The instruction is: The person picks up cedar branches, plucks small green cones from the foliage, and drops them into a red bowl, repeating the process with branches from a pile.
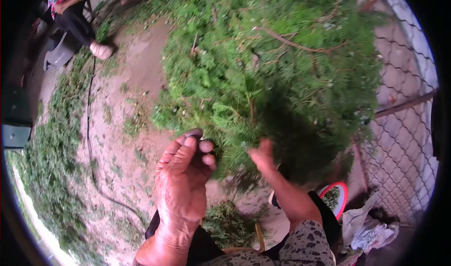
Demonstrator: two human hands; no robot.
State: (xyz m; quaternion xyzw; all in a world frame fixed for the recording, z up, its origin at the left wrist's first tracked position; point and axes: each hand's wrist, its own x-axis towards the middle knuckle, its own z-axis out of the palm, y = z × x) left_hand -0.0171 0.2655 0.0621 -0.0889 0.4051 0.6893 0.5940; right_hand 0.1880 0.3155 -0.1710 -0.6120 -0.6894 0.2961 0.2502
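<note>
My left hand is raised in front of me, its thumb pressed to the index finger and the other fingers curled in. A dark patch covers the index fingertip, and whatever the pinch may hold is hidden. My right hand, smeared by motion, is at the near edge of a large heap of leafy green branches. A feathery green sprig stands just beyond both hands. Dark, blurred foliage lies right beside my right hand.
By my right knee stands a red-rimmed white bowl holding small green pieces. Plastic bags lie near a wire fence. A black hose crosses the ground on the left. Another person sits at upper left beside a grey bucket.
</note>
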